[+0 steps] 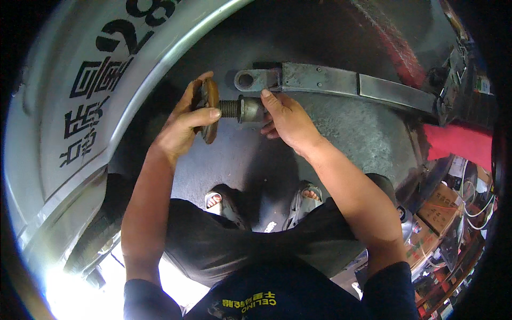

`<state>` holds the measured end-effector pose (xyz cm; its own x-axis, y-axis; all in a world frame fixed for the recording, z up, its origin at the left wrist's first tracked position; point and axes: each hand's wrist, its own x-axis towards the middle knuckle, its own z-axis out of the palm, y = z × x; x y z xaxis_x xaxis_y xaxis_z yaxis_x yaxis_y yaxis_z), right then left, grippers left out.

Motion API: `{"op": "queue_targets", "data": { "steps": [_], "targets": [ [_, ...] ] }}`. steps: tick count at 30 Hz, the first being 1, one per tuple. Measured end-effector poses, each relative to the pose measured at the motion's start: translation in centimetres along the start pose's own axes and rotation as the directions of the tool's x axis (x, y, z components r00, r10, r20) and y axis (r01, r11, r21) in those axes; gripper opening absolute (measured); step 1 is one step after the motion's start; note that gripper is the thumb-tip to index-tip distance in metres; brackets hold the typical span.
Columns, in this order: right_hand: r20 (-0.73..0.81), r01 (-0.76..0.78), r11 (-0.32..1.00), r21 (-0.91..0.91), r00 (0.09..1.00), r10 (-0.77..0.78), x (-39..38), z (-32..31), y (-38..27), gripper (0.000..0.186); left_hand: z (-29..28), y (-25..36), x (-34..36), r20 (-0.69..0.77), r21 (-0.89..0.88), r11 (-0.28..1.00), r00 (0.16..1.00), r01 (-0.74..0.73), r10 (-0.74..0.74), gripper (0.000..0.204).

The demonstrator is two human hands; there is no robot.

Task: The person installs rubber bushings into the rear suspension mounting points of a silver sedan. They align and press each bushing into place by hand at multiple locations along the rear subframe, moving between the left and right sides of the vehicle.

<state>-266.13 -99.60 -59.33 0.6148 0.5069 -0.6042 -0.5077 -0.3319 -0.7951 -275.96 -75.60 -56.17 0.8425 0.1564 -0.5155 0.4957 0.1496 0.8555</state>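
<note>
My left hand grips a rusty brown round pad at the end of a threaded screw, with the thumb across its face. The screw runs sideways into a steel cylindrical sleeve. My right hand is closed round the sleeve's right end, its fingertips partly hidden behind it. Just beyond my hands, a steel lift arm lies sideways, with a round hole in its left end.
A white vehicle body fills the left side, above a dark tyre. Red lift parts stand at the right, with cardboard boxes and cables below them. My sandalled feet are on the grey floor.
</note>
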Motion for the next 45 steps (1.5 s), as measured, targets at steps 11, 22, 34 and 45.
{"op": "queue_targets", "data": {
  "steps": [11, 22, 34, 45],
  "targets": [
    [-0.075, 0.188, 0.897, 0.401, 0.982, -0.173, -6.6, -5.8, -5.8, 0.046, 1.6, -5.9, 14.2, -0.363, -0.004, 0.969, 0.902, 0.248, -0.232, 0.113],
    [-0.079, 0.275, 0.953, 0.131, 0.961, -0.266, -11.4, -5.9, -4.4, 0.042, 5.6, -5.3, 18.5, -0.354, 0.853, 0.438, 0.931, 0.284, 0.085, 0.128],
    [0.205, 0.258, 0.627, -0.735, 0.966, -0.158, -15.7, 0.6, -1.6, 0.047, 6.5, -4.2, 19.6, -0.204, 0.951, 0.248, 0.977, 0.184, 0.055, 0.123],
    [0.313, 0.356, 0.473, -0.806, 0.934, -0.171, -17.7, 5.2, -0.6, 0.056, 7.6, -7.9, 19.8, 0.082, 0.993, -0.098, 0.984, -0.067, 0.159, 0.102]
  ]
}}
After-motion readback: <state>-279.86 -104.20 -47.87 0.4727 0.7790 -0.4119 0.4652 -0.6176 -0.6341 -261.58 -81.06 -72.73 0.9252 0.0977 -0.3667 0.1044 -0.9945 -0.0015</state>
